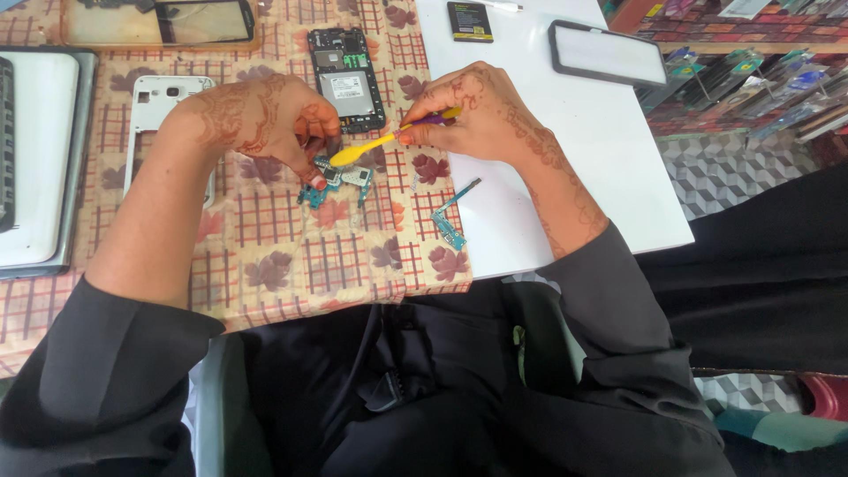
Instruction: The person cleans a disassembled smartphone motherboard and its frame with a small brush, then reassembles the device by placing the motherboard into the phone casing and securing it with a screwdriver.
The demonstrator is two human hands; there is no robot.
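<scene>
Head view: 2 hands work a small circuit board with a yellow toothbrush on a patterned surface.

The right hand (477, 110) has its grip pinched tight on the purple end of the yellow toothbrush (382, 144), whose head reaches down-left to the green circuit board (340, 179). The left hand (265, 119) has its fingertips (316, 177) pressed together on that board, pinning it to the checked, leaf-print surface (291, 256). Just above the hands lies an opened phone body (347, 79); a white phone frame (163, 97) sits partly under the left wrist. A small teal flex part (450, 225) lies near the right forearm, beside a white board (609, 168) carrying a battery (469, 21) and a screen panel (608, 53).
</scene>
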